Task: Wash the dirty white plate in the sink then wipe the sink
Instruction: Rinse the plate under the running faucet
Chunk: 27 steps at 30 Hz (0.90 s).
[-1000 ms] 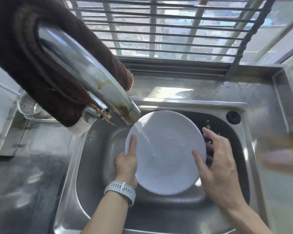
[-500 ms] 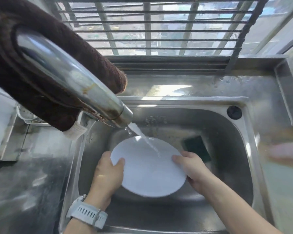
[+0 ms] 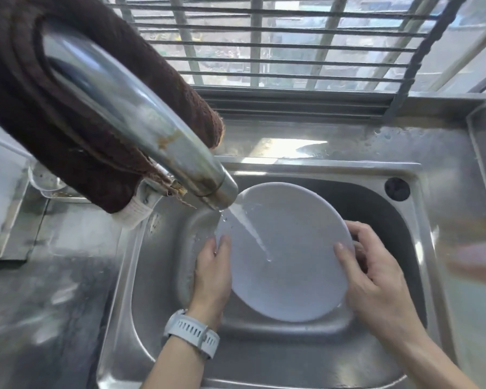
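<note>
Setting: we stand at a stainless-steel counter below a barred window, looking down into the sink.
Upper left: a brown towel hangs over the faucet, whose spout slants toward the middle of the frame.
Water: a stream runs from the spout onto the plate's face.
Left hand: our left hand, with a grey watch at the wrist, holds the plate's left rim; two digits lie on the front, and the rest are hidden behind it.
Task's thing: the white plate is at frame centre, tilted up over the basin, face toward us, with no dirt or suds that we can see.
Right hand: our right hand grips the right rim, thumb on the face and fingers curled behind.
Right of the sink: a black round cap sits on the deck, and the far right is blurred.
Step in hand: we judge this as rinsing the plate, the washing part of the task.
Next move: it calls for turning the plate under the stream while we hold the wet rim firmly with both hands.
Edges: the spout tip is just beside the plate's upper-left rim, so a lift there risks a knock.
Open room: the basin is freest at lower centre, and its walls stand near both hands.
</note>
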Motion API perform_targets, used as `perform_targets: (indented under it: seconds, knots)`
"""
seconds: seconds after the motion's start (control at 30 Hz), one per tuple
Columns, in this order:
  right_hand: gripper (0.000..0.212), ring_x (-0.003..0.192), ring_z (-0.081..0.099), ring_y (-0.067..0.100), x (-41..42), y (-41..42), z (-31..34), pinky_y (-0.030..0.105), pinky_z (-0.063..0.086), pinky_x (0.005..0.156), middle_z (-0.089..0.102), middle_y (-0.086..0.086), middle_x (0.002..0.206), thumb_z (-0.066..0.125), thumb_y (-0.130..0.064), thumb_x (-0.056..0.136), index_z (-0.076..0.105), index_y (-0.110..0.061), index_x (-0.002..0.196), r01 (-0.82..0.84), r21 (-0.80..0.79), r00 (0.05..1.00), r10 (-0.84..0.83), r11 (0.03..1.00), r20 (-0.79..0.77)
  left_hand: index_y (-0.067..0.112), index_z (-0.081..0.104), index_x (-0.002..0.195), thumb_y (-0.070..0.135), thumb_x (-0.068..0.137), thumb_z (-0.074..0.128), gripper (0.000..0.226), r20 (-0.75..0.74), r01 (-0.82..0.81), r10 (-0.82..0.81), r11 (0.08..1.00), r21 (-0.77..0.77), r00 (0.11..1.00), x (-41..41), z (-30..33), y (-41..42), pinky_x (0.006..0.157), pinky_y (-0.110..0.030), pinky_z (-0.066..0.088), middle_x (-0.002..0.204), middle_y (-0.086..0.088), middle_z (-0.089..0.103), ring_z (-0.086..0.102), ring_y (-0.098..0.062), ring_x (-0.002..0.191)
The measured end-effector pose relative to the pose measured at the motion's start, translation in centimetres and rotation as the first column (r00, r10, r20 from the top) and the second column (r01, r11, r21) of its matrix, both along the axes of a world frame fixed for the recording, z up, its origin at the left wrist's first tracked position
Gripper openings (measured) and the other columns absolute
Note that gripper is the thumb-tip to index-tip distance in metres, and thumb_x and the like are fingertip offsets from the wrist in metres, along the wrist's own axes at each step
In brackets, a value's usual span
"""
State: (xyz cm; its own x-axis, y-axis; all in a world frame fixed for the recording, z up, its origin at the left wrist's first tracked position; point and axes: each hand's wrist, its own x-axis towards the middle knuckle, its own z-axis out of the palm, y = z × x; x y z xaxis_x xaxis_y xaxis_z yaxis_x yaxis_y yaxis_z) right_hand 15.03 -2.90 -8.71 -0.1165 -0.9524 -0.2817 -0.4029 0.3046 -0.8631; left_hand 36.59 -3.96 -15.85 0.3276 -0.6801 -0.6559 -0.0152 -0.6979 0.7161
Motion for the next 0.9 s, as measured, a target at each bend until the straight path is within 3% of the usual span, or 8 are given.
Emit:
perform_targets:
  seconds: [0.13,0.2,0.33,0.43,0.63,0.73,0.8,0.9]
  knots:
    - [0.022,0.088,0.072,0.011,-0.9,-0.4,-3.7,0.042,0.059,0.084,0.077,-0.008,0.092,0.051,-0.016,0.104,0.07,-0.028,0.105,0.18,0.256,0.974,-0.208,0.95,0.087,0.022,0.065,0.084,0.03,0.101,0.057,0.021,0.183,0.058,-0.034,0.99,-0.129,0.983,0.5,1.5,-0.6,0.065,-0.032,0.05,0.084,0.003,0.071,0.063,-0.014,0.077]
    - [0.021,0.096,0.072,0.017,-0.4,-0.8,-5.8,0.05,0.058,0.093,0.078,-0.006,0.097,0.053,-0.015,0.101,0.073,-0.024,0.105,0.184,0.423,0.962,-0.251,0.887,0.108,0.025,0.066,0.089,0.026,0.1,0.06,0.012,0.25,0.097,-0.058,0.985,-0.145,0.966,1.4,2.3,-0.6,0.061,-0.027,0.045,0.083,0.007,0.071,0.063,-0.007,0.073]
    - [0.021,0.097,0.071,0.031,1.9,-1.4,-7.8,0.051,0.058,0.092,0.077,0.01,0.1,0.053,-0.007,0.096,0.073,-0.012,0.1,0.089,0.617,0.973,-0.201,0.782,0.114,0.024,0.068,0.11,0.023,0.1,0.059,0.013,0.305,0.124,-0.095,0.989,-0.078,0.948,3.8,2.9,-0.3,0.077,-0.036,0.056,0.097,0.006,0.075,0.071,-0.017,0.092]
    - [0.021,0.096,0.071,0.034,3.3,-1.6,-7.7,0.045,0.059,0.082,0.074,0.012,0.103,0.053,-0.01,0.094,0.068,-0.005,0.108,0.037,0.643,0.98,-0.154,0.765,0.128,0.025,0.064,0.114,0.026,0.1,0.058,0.015,0.343,0.154,-0.159,0.987,0.041,0.926,5.5,2.6,0.3,0.082,-0.045,0.058,0.102,0.001,0.074,0.07,-0.027,0.096]
    - [0.019,0.091,0.068,0.016,3.6,-2.4,-4.2,0.041,0.061,0.076,0.07,-0.007,0.099,0.053,-0.023,0.096,0.066,-0.024,0.109,0.029,0.378,0.999,-0.016,0.925,-0.04,0.027,0.062,0.11,0.033,0.098,0.055,0.015,0.343,0.234,-0.294,0.95,0.207,0.892,6.6,1.2,2.3,0.068,-0.042,0.057,0.097,-0.003,0.074,0.071,-0.029,0.084]
    - [0.014,0.085,0.066,0.005,3.0,-2.0,-2.0,0.02,0.053,0.064,0.069,-0.014,0.094,0.054,-0.026,0.1,0.063,-0.03,0.109,-0.026,0.13,0.995,0.037,0.991,-0.088,0.029,0.06,0.104,0.038,0.101,0.045,0.018,0.273,0.259,-0.324,0.933,0.25,0.906,5.2,1.2,2.5,0.052,-0.033,0.054,0.096,-0.008,0.072,0.068,-0.028,0.072]
    - [0.011,0.081,0.066,0.004,2.8,-1.5,-0.4,0.016,0.05,0.059,0.07,-0.015,0.089,0.058,-0.025,0.1,0.064,-0.031,0.107,-0.082,-0.046,0.993,0.078,0.996,-0.093,0.03,0.062,0.105,0.054,0.103,0.035,0.035,0.158,0.189,-0.235,0.947,0.258,0.959,3.8,1.6,2.2,0.049,-0.032,0.055,0.098,-0.011,0.072,0.071,-0.032,0.074]
    - [0.012,0.083,0.066,0.012,2.8,-0.8,1.0,0.024,0.052,0.066,0.069,-0.013,0.091,0.062,-0.019,0.098,0.068,-0.027,0.105,-0.187,-0.242,0.975,0.15,0.952,-0.163,0.029,0.064,0.106,0.073,0.099,0.026,0.059,-0.201,-0.041,0.108,0.95,0.31,0.974,1.9,2.5,1.3,0.077,-0.049,0.062,0.098,-0.014,0.073,0.074,-0.037,0.085]
